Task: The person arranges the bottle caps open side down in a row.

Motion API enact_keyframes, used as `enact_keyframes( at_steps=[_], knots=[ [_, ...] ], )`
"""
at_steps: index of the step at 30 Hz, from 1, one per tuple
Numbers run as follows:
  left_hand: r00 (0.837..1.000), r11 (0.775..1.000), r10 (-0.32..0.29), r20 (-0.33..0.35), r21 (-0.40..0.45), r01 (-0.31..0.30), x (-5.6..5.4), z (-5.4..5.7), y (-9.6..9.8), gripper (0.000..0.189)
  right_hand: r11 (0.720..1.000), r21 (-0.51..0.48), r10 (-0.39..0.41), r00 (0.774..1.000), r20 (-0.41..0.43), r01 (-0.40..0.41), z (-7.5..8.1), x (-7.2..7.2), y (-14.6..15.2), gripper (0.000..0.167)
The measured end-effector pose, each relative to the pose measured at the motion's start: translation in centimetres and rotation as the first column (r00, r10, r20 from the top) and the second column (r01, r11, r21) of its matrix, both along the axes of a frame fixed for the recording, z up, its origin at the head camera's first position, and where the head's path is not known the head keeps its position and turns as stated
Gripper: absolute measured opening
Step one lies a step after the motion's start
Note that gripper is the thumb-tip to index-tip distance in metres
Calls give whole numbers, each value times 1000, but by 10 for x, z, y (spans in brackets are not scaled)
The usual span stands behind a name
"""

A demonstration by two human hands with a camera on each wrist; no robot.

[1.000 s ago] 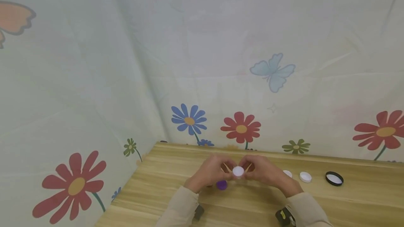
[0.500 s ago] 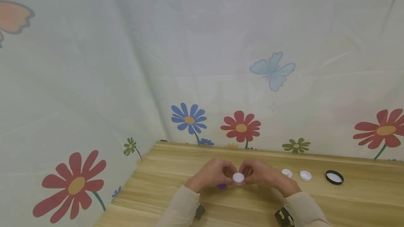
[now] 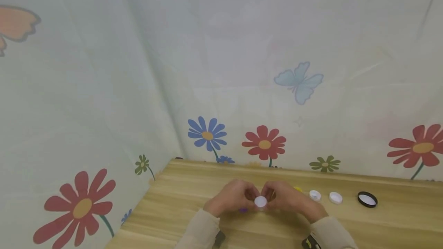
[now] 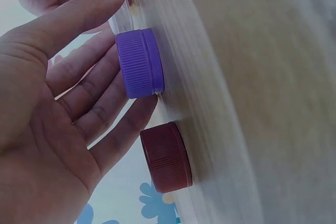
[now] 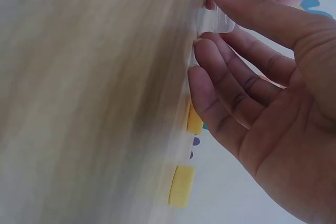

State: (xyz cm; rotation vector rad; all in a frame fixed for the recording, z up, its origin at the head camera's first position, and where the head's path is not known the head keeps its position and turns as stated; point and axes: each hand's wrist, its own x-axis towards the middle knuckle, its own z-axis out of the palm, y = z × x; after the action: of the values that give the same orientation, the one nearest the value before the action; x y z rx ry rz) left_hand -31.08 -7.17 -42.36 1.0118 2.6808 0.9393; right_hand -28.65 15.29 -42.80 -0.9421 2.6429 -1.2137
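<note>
Between both hands is a small white bottle cap (image 3: 260, 201), translucent at its side in the right wrist view. My left hand (image 3: 232, 198) pinches it from the left, thumb on its near side. From the right, my right hand (image 3: 286, 198) pinches the same cap with thumb and fingers. It sits at the tabletop; whether it touches cannot be told. A purple ribbed bottle cap (image 4: 139, 64) stands on the table beside the left fingers, mostly hidden by that hand in the head view. Beyond it is a dark red ribbed cap (image 4: 167, 157).
On the wooden table (image 3: 180, 187), right of the hands, stand two white caps (image 3: 315, 195) and a black-rimmed lid (image 3: 367, 199). A yellow cap (image 3: 298, 189) shows behind the right hand. The right wrist view has an orange-yellow cap (image 5: 194, 120). A flowered curtain (image 3: 221, 68) hangs behind.
Both hands have brought the white cap down and slightly nearer the person. The purple cap is more covered by the left hand, and the yellow cap has come into sight behind the right.
</note>
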Motion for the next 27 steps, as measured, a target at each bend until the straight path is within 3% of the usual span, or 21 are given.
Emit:
enact_keyframes(
  at_steps=[16, 27],
  knots=[
    [1000, 1000, -19, -15, -24, 19, 2, -2, -1, 19, 999, 34, 8, 999, -52, -6, -6, 4, 0, 25],
    [1000, 999, 13, 11, -30, -13, 3, 1, 2, 22, 998, 57, -7, 999, -48, 10, -2, 7, 0, 26]
  ],
)
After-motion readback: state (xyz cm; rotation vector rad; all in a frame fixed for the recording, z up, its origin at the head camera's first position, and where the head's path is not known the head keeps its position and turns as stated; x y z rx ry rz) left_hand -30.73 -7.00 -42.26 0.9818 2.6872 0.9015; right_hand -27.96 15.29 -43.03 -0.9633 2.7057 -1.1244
